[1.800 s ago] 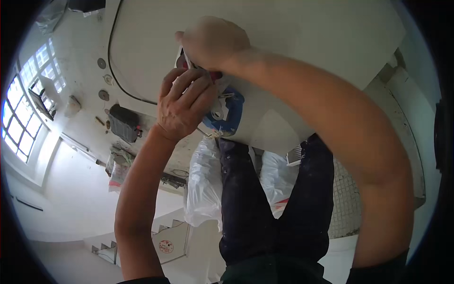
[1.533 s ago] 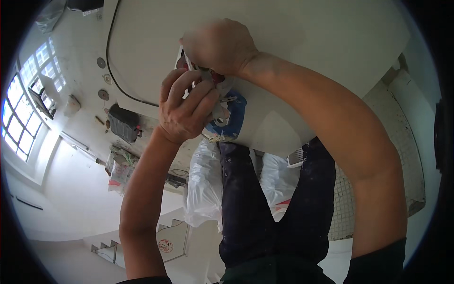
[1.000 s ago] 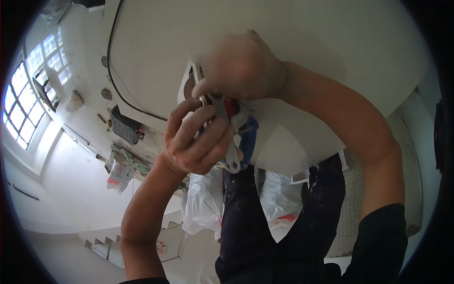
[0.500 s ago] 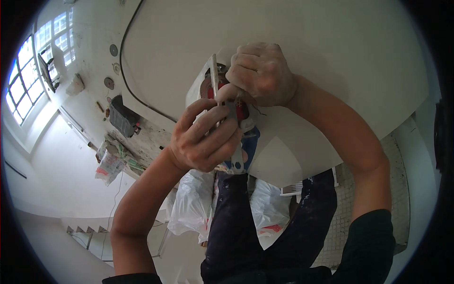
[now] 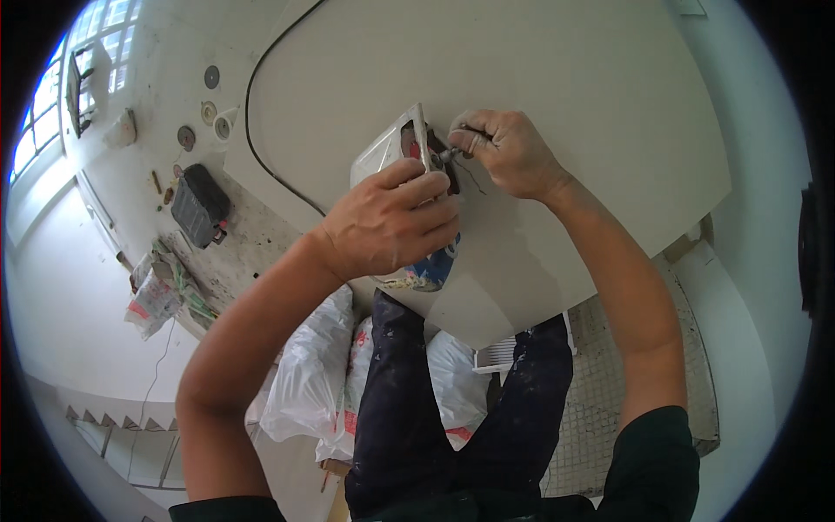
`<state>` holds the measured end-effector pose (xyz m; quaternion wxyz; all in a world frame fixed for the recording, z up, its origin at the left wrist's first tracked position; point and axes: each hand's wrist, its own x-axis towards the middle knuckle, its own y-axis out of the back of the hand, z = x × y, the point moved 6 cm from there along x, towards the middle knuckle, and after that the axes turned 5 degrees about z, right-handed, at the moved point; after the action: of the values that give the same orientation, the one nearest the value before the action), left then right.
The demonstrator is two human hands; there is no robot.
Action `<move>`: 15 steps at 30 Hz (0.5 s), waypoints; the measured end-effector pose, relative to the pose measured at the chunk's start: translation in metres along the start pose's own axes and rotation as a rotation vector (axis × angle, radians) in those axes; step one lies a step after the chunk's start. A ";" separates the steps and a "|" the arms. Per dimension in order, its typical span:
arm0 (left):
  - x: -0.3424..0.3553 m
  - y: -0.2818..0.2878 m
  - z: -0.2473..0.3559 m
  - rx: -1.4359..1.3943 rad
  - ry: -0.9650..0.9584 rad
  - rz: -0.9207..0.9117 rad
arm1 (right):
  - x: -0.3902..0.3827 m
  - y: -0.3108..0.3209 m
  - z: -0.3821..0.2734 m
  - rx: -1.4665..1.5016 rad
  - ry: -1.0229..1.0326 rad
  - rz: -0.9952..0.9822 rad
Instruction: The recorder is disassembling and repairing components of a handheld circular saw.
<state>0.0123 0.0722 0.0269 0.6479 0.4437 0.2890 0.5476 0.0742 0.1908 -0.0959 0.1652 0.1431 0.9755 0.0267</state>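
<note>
A handheld circular saw (image 5: 435, 271) with a blue and red body stands tilted on the pale board in front of me, its silvery base plate (image 5: 374, 155) raised. My left hand (image 5: 391, 222) is closed around the saw, fingers over the edge of the plate. Just right of the plate, my dusty right hand (image 5: 513, 157) pinches a small dark metal tool (image 5: 474, 130). Its lower end meets or nearly meets a shiny metal fitting (image 5: 447, 156) on the saw's side. The tool's exact kind is unclear. The left hand covers the saw's middle.
The large pale board (image 5: 591, 96) fills the centre, with a black cable (image 5: 250, 113) curving over its left side. On the floor at left are several discs (image 5: 211, 76) and a black tool case (image 5: 200, 206). White plastic bags (image 5: 309, 374) stand by my legs.
My right hand has turned from a fist above the saw to a pinch at its right side, showing the small tool. The view has shifted; my left hand still grips the saw.
</note>
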 end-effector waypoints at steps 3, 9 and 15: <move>0.004 -0.002 0.001 -0.032 -0.024 -0.171 | -0.005 0.008 0.008 0.022 -0.082 -0.035; 0.019 -0.012 0.015 -0.036 -0.074 -0.093 | -0.044 0.007 0.042 0.165 -0.514 0.135; 0.033 -0.009 0.052 -0.147 -0.038 0.245 | -0.120 -0.012 0.035 0.757 -0.649 0.425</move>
<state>0.0686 0.0902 0.0457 0.6121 0.4374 0.1796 0.6339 0.1911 0.1449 -0.0924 0.3857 0.3874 0.7655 -0.3394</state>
